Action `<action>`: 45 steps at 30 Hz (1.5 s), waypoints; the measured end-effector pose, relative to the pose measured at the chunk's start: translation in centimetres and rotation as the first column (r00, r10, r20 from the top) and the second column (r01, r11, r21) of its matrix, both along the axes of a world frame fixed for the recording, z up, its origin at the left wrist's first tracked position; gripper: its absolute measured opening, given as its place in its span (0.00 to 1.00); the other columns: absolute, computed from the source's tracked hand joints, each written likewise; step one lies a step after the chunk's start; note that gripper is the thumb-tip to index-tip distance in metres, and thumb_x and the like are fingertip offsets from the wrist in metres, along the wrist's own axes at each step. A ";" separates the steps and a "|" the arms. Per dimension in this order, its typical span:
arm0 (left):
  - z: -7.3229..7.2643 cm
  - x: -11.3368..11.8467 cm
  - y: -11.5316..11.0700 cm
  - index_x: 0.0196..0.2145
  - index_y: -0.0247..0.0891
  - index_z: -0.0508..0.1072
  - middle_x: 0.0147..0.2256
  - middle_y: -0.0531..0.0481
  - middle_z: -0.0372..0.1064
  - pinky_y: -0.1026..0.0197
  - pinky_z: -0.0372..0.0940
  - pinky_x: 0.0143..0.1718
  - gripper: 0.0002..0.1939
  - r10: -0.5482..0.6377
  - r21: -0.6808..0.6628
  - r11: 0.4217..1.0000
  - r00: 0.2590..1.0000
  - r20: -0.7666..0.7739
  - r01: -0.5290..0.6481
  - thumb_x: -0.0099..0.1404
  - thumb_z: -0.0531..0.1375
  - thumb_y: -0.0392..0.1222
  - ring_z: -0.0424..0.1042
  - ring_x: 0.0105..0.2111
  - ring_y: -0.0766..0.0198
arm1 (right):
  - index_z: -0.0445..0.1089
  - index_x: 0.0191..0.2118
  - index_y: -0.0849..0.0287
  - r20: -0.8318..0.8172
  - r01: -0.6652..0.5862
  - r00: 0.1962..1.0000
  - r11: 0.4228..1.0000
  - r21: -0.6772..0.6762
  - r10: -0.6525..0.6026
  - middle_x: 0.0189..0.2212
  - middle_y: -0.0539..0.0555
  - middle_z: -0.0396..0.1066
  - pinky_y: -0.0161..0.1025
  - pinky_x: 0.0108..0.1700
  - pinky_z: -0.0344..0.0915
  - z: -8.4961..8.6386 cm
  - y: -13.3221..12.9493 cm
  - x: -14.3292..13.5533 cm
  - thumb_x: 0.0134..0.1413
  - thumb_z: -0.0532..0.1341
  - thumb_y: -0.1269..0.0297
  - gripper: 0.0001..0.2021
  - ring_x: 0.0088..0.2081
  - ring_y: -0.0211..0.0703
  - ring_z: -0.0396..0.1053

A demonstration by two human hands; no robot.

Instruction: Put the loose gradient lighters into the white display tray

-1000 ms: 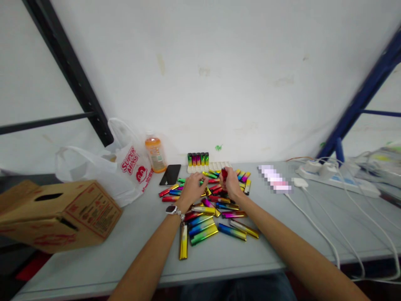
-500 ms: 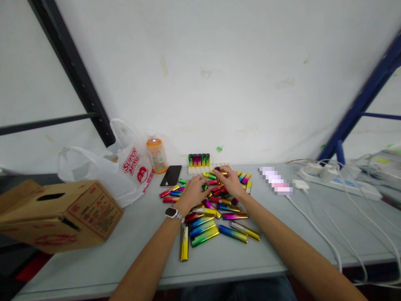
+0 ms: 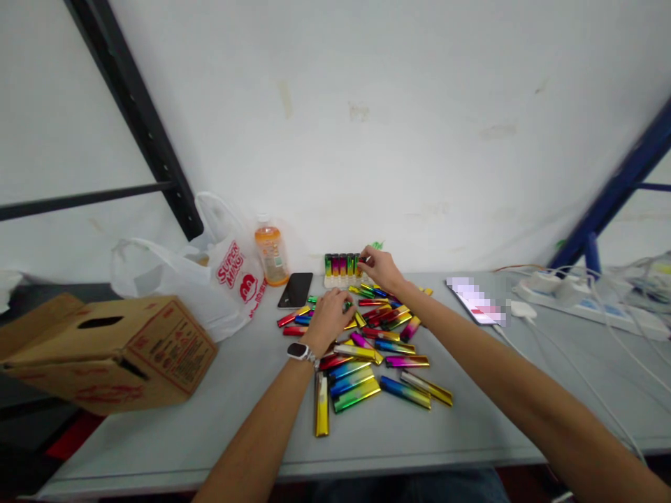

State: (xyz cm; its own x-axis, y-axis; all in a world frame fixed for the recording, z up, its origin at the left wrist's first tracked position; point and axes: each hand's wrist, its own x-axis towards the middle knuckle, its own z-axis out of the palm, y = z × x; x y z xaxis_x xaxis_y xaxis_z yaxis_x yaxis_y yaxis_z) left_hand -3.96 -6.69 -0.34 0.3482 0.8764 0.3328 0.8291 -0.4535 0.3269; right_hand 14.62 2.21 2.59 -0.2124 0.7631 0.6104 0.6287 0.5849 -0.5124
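Many shiny, multicoloured lighters lie scattered on the grey table in front of me. Against the wall a white rack holds several lighters upright in a row. My right hand is at the right end of that row, its fingers pinched on a dark-topped lighter. My left hand, with a watch on the wrist, is over the left part of the pile. Its fingers are curled round a lighter with a green end, mostly hidden by the hand.
Left of the pile are a black phone, an orange-capped-look bottle, a white plastic bag and a cardboard box. On the right lie another phone, a power strip and white cables.
My right hand has moved from above the pile up to the right end of the upright row. My left hand stays over the pile. The view has shifted slightly.
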 end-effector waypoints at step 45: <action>0.1 0.7 -0.2 0.45 0.40 0.71 0.47 0.45 0.70 0.51 0.60 0.52 0.10 0.018 0.030 0.999 1.000 -0.022 -0.018 0.70 0.54 0.42 0.67 0.50 0.54 | 0.79 0.39 0.58 0.639 0.231 0.762 0.966 -0.120 -0.103 0.44 0.63 0.69 0.48 0.53 0.54 -0.7 -3.2 2.1 0.51 0.65 0.60 0.11 0.50 0.57 0.62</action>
